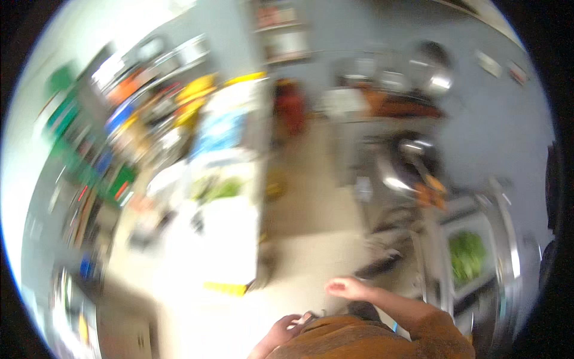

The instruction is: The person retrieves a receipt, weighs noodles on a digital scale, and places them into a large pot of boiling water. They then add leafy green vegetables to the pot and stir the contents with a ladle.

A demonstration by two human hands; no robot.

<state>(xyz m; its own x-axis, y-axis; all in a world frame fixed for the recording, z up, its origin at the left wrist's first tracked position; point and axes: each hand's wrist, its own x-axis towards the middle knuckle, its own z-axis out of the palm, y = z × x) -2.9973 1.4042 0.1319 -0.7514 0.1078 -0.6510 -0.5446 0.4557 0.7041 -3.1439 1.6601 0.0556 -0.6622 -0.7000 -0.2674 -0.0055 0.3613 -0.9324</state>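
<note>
My right hand is held out in front of my body, its fingers loosely curled, with nothing visible in it. My left hand is low at the front of my brown shirt; blur hides whether its fingers hold anything. A metal wok with a ladle sits on the stove to the right. Leafy greens lie in a sink or basin at the far right. More greens are on the bright white table to the left.
A narrow floor aisle runs between table and stove. A red container stands at its far end. Wall shelves hang above. Blurred containers crowd the left side. A dark handle is near my right hand.
</note>
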